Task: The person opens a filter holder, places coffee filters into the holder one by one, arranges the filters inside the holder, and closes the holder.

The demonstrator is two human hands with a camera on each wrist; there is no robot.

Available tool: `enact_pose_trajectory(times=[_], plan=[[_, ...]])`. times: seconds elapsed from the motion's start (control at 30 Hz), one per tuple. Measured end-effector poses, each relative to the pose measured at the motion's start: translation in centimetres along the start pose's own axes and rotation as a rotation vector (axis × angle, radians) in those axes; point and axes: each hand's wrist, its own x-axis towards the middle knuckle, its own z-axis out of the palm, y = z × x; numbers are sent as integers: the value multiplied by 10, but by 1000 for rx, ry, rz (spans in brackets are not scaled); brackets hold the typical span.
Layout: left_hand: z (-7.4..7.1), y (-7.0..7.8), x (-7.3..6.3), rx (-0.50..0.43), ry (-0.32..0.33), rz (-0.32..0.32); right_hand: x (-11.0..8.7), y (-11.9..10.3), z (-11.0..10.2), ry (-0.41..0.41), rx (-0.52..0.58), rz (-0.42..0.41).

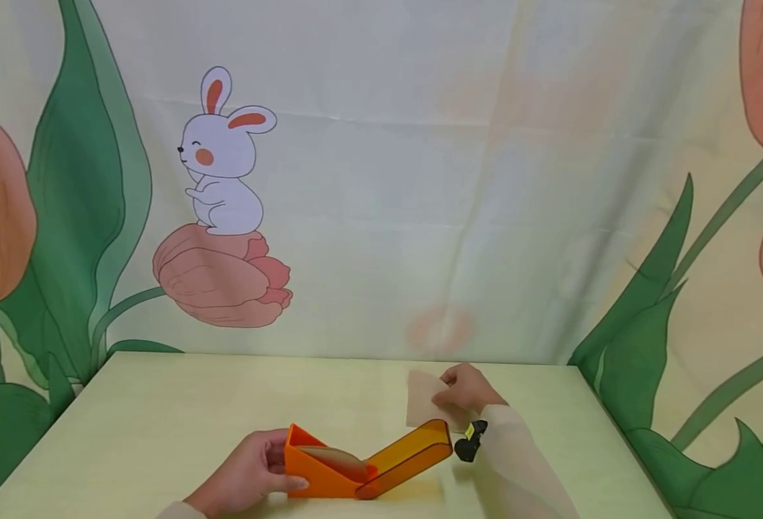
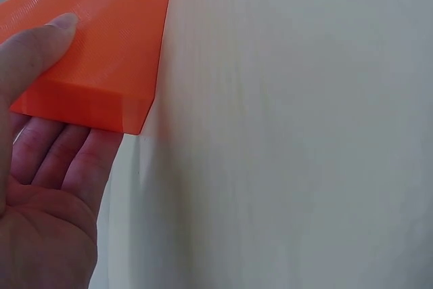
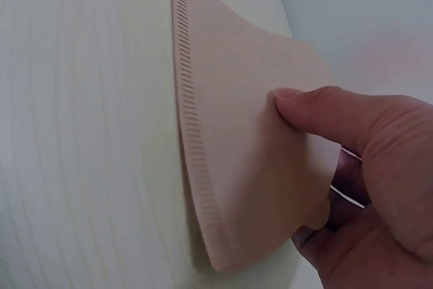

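Observation:
In the head view, an orange holder [image 1: 323, 479] stands on the table with its amber see-through lid [image 1: 413, 454] swung out to the right. Inside it lies a brownish paper coffee filter [image 1: 336, 459]. My left hand [image 1: 251, 465] grips the holder's left end, thumb [image 2: 40, 49] on one face and fingers around the edge. Farther back and to the right, my right hand [image 1: 472, 389] pinches another coffee filter [image 3: 237, 113] between thumb and fingers. This filter is light brown, with a crimped seam along one side, and is tilted above the table. Some right fingers are hidden behind the paper.
The pale wood-grain table [image 1: 180, 418] ends at a hanging backdrop [image 1: 368, 216] printed with a rabbit and tulips. A small black item with a yellow patch [image 1: 470, 441] sits beside the right sleeve [image 1: 517, 461], near the lid's tip.

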Motion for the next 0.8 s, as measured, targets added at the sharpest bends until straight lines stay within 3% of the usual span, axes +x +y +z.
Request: enact_pose_trajectory(times=[0.2, 0.43, 0.8], plan=[[0, -2, 0, -31, -3, -1, -3, -1, -8, -27, 14, -47], [0, -1, -1, -30, -2, -5, -8, -7, -22, -61, 113, -134], [-1, -3, 0, -36, -10, 0, -36, -29, -44, -48, 181, -209]])
